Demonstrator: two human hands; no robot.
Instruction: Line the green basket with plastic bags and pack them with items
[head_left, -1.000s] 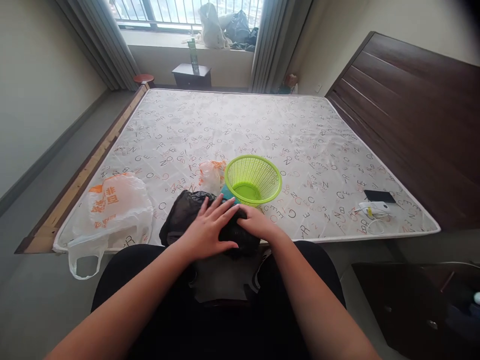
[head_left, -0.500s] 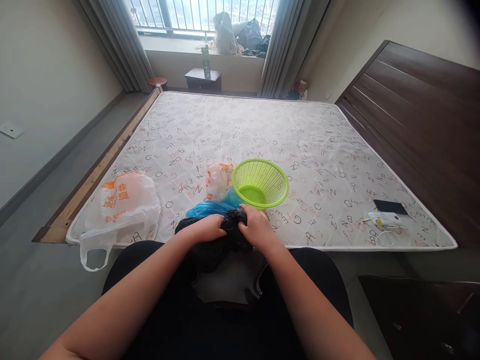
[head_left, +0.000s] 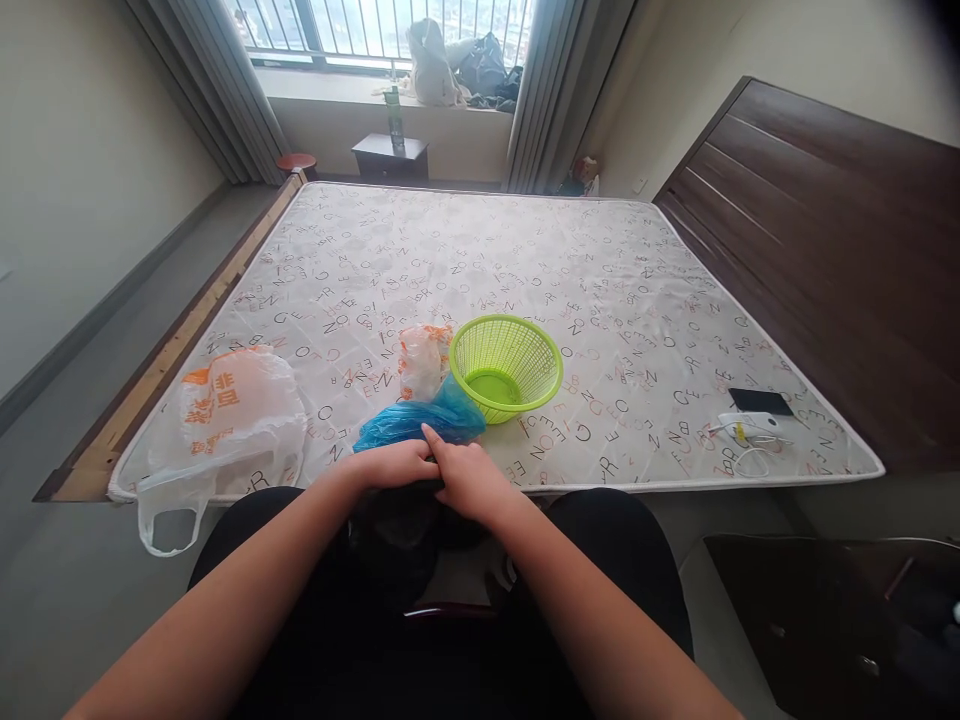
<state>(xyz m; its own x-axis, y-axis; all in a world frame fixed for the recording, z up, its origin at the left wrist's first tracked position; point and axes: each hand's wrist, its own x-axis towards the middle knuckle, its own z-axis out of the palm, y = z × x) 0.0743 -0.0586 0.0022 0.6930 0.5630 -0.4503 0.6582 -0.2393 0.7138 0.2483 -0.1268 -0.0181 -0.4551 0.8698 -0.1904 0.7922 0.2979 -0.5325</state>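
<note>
My left hand [head_left: 394, 463] and my right hand [head_left: 472, 482] meet at the mattress's near edge, the right fingers crossing over the left fingertips. Both are closed on a black plastic bag [head_left: 401, 512], which hangs dark and crumpled below them and is largely covered by the hands. Just beyond my fingers lies a crumpled blue plastic bag [head_left: 405, 424]. A green plastic basket [head_left: 544, 375] stands upright touching it, its inside facing me. Behind the blue bag is a small white and orange plastic bag [head_left: 422, 362].
A larger white plastic bag with orange print [head_left: 240, 405] lies at the left, one handle hanging over the edge of the mattress [head_left: 465, 240]. To the right are a black phone [head_left: 760, 402] and a white device with a cable [head_left: 752, 428]. A dark headboard [head_left: 817, 240] borders the right side.
My hands have come together, and the black bag has drawn down below them, uncovering more of the blue bag. The whole view has shifted slightly.
</note>
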